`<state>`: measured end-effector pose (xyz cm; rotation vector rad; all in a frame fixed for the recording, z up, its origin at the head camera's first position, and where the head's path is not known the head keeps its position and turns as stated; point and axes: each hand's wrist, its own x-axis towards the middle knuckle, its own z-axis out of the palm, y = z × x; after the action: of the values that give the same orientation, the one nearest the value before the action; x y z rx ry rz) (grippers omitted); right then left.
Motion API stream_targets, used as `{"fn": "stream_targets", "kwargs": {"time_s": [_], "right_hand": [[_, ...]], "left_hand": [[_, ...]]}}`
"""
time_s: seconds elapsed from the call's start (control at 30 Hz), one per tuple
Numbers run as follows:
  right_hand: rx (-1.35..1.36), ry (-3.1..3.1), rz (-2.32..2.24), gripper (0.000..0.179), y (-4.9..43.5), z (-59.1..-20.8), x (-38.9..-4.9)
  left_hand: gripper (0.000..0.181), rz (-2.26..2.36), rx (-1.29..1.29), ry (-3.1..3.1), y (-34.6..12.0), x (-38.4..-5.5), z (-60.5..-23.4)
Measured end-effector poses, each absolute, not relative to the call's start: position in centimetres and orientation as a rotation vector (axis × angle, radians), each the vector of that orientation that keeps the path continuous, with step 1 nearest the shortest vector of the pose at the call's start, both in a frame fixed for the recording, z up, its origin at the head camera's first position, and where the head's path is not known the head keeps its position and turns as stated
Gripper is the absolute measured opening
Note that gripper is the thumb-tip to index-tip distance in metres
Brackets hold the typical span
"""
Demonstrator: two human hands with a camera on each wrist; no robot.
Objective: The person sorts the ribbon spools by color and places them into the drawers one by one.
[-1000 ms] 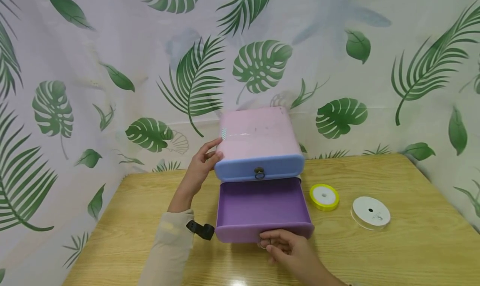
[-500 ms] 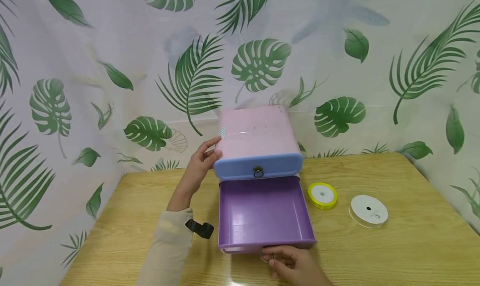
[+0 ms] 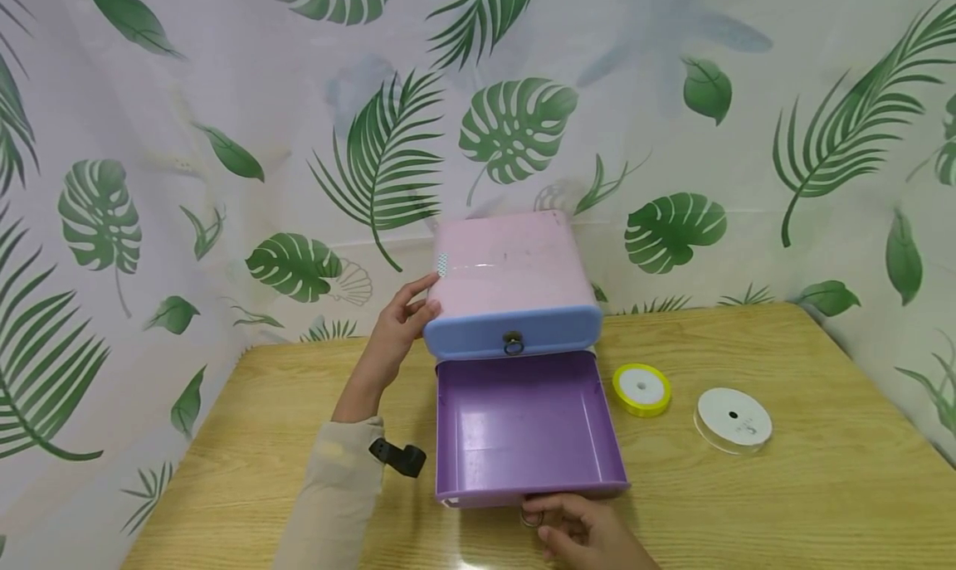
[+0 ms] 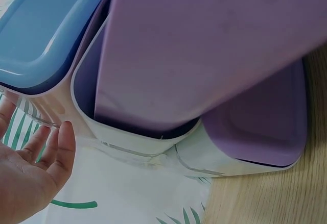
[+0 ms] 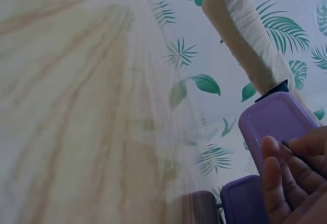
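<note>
R hand (image 3: 586,530) has the thin ring pull (image 3: 527,523) pinched btwn thumb & fingers, at the front of the purple drawer (image 3: 523,437), which is well out below the blue drawer (image 3: 463,338); L hand (image 3: 399,323) is loosely spread, fingertips on the L side of the pink-topped unit (image 3: 515,263). Risks, my guess: too hard a tug cd bring the purple drawer right out & drop its front, w/ so much of it hanging fwd; the unit cd slide or tip if L hand's light touch doesn't brace it; ring cd slip the pinch. Yellow spool (image 3: 642,390) is near, on the R, so a sideways swing might knock it; white spool (image 3: 734,421) is farther R. Surface: wood-grain table (image 3: 747,504), w/ leaf-print sheet (image 3: 597,22) hung behind & at the sides.
</note>
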<state>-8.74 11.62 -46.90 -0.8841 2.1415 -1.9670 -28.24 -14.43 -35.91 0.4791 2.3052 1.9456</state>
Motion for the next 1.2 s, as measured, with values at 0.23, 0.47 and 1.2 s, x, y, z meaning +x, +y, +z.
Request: {"fn": "stream_targets", "kwargs": {"time_s": [0.23,0.47,1.2], "right_hand": [[-0.904,2.077,-1.925,0.028,12.3,-47.0,-8.7],[-1.024,2.097,-1.862,0.026,13.3,-46.7,-8.7],[-0.886,2.645,-1.798,0.041,18.3,-40.3,-8.0]], "left_hand": [[0.050,1.940,0.467,2.313,-14.4,-28.2,-35.8],[0.051,1.942,0.468,2.319,-14.3,-28.0,-35.8],[0.050,1.952,0.475,2.309,-14.3,-28.1,-35.7]]}}
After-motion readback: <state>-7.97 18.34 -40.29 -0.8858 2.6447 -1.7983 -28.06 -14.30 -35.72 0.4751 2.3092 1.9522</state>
